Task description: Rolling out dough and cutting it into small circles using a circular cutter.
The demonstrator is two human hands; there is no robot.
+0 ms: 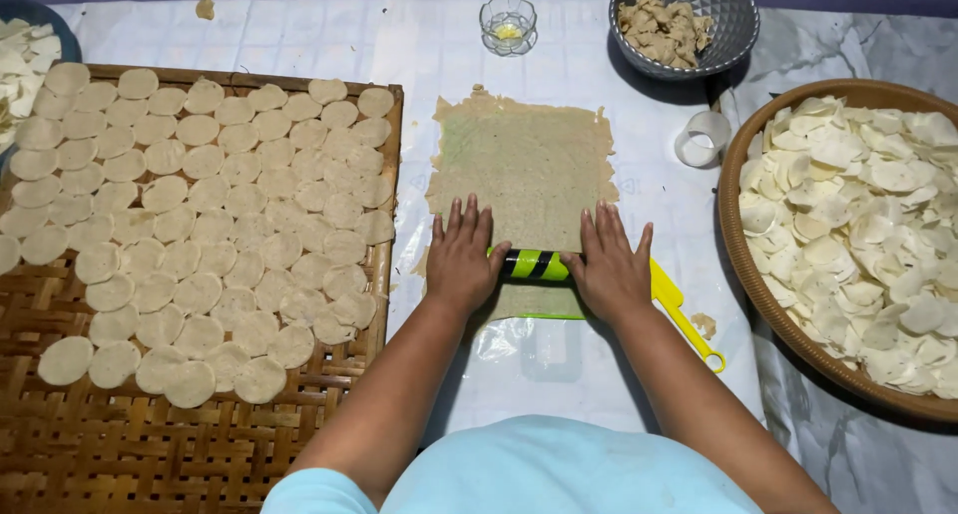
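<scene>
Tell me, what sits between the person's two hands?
In the head view, the green-and-black striped rolling pin lies between the left hand and right hand, over the dough sheet.

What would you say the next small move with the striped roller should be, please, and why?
Probably push the striped roller forward, away from the body, over the dough sheet. The left hand and right hand press flat on its two ends at the sheet's near edge, and most of the ragged-edged sheet lies ahead of it, toward the glass dish.
</scene>
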